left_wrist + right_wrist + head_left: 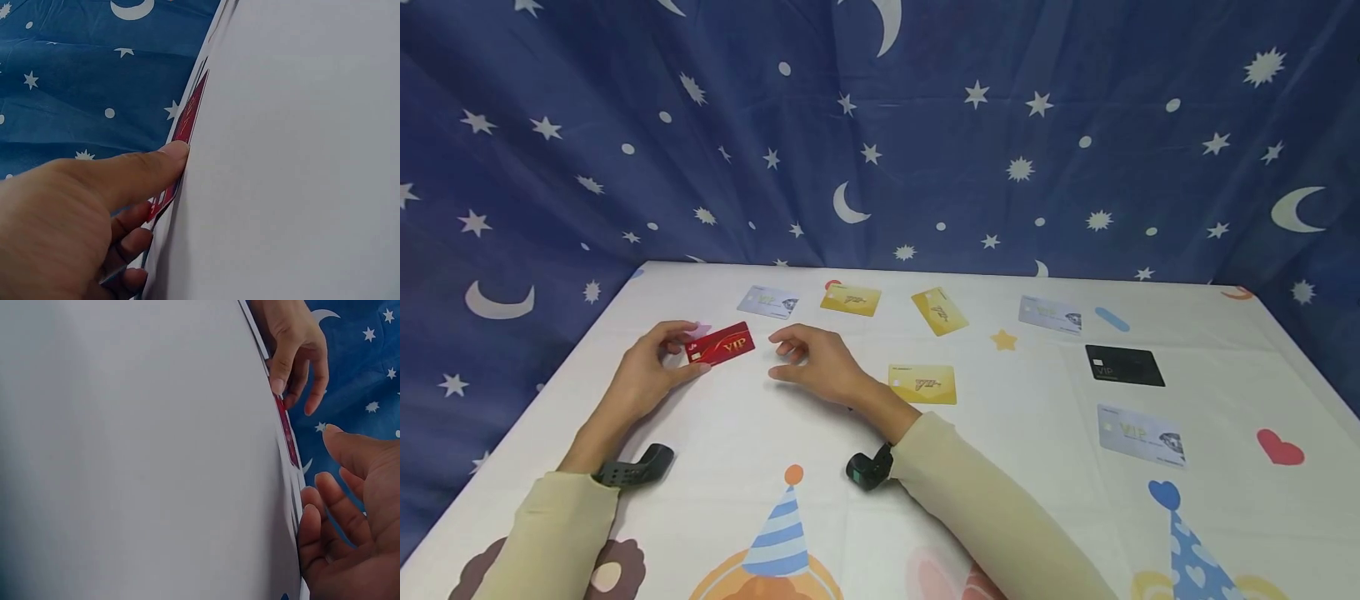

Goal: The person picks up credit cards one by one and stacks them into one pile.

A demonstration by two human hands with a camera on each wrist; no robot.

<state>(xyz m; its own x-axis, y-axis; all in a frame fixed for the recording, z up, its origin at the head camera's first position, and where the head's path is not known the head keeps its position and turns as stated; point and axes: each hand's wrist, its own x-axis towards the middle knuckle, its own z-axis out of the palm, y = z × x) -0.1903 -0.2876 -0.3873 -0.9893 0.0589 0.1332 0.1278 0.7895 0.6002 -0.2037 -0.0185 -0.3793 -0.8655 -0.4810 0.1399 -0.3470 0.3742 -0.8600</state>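
Note:
Between its thumb and fingers my left hand (647,367) holds a red VIP card (730,342) by its left end, low over the left part of the table. In the left wrist view the thumb lies along the lower long edge of the red card (192,112), and the fingertips are at its end. Just right of the card, my right hand (816,358) has loosely bent fingers with nothing between them. The right wrist view shows a gap between its fingertips and the red card (287,434).
Along the back lie a silver card (767,302), two yellow cards (850,299) and another silver card (1050,314). A third yellow card (922,384) is beside my right forearm. To the right are a black card (1124,365) and a silver card (1141,434). A starry blue curtain (925,167) hangs behind.

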